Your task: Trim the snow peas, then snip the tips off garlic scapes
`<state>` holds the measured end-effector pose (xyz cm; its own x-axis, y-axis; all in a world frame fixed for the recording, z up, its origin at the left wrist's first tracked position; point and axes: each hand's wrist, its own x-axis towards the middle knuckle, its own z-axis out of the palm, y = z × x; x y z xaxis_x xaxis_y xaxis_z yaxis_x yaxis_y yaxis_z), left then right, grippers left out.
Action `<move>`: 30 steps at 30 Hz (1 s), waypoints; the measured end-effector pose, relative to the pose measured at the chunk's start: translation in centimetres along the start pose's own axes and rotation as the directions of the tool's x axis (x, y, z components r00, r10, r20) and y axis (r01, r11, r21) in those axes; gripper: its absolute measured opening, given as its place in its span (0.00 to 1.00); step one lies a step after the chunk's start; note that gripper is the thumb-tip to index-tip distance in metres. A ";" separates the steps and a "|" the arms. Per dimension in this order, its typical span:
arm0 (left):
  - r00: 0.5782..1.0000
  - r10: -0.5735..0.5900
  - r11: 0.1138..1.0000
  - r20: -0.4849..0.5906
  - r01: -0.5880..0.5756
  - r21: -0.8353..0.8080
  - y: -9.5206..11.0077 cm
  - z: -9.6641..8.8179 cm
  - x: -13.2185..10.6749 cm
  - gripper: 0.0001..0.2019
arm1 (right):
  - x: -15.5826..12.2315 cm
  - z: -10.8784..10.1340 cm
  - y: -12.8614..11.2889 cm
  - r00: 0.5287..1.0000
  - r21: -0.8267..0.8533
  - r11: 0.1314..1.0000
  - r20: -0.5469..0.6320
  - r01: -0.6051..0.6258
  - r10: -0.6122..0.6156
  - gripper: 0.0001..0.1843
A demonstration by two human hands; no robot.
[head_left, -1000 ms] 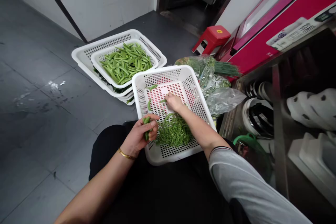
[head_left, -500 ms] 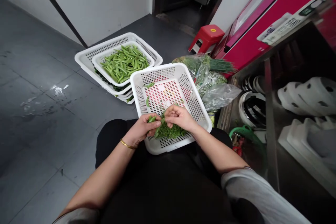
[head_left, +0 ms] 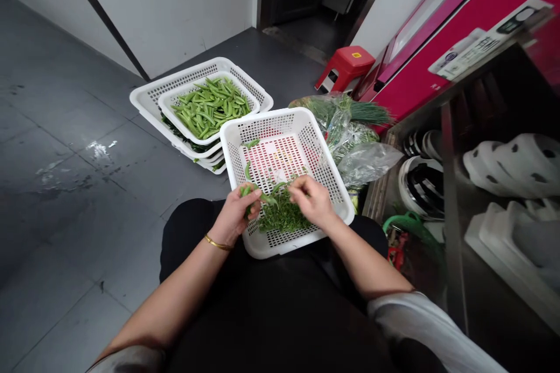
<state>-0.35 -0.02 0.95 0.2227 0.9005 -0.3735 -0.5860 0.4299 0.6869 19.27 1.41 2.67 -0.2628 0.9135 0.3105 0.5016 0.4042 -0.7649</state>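
My left hand (head_left: pixel 236 213) is closed around a few green pea pods (head_left: pixel 246 191), one of them poking out past the fingertips to the right. Facing it, my right hand (head_left: pixel 311 201) has thumb and fingers pinched together; what sits between them is too small to make out. Both hands are over a white perforated basket (head_left: pixel 336 195) resting on my lap. Below them lies a heap of green trimmings (head_left: pixel 284 217). Toward the basket's far left side are a loose pod (head_left: pixel 247 171) and another pod (head_left: pixel 252 143).
Left of the lap basket, a small white basket full of pea pods (head_left: pixel 210 108) sits in a larger white basket (head_left: pixel 146 99). Bagged greens (head_left: pixel 350 134) lie to the right. Farther off stands a red stool (head_left: pixel 350 64). A metal shelf with white containers (head_left: pixel 516 163) borders the right.
My hands have drawn slightly apart, the right one moving a little to the right. More of the pod in my left fingers now shows. The view has shifted slightly.
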 end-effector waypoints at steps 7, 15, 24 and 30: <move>0.962 0.271 0.928 -0.020 -0.256 0.269 0.8 -0.4 -0.1 0.13 | 0.9 -1.6 0.0 0.964 -0.065 0.994 0.244 -0.088 0.101 0.13; 0.982 0.147 0.868 0.117 -0.185 0.461 0.5 -0.7 -0.6 0.11 | 2.3 1.1 -0.6 0.945 -0.115 0.992 0.326 0.054 -0.014 0.13; 0.906 -0.016 0.631 0.423 -0.319 0.707 3.1 -0.6 -1.1 0.06 | 3.2 -1.0 -2.1 0.742 -0.124 0.960 0.662 0.252 -0.110 0.13; 0.963 0.163 0.716 0.214 -0.265 0.646 2.5 -0.8 -0.9 0.07 | 2.8 0.6 -1.8 0.841 -0.064 0.986 0.533 0.155 -0.097 0.12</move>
<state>-2.64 0.23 2.47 0.2855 0.9515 -0.1143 0.0254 0.1118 0.9934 17.20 3.22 4.55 -0.7087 0.7046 0.0344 0.5069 0.5426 -0.6698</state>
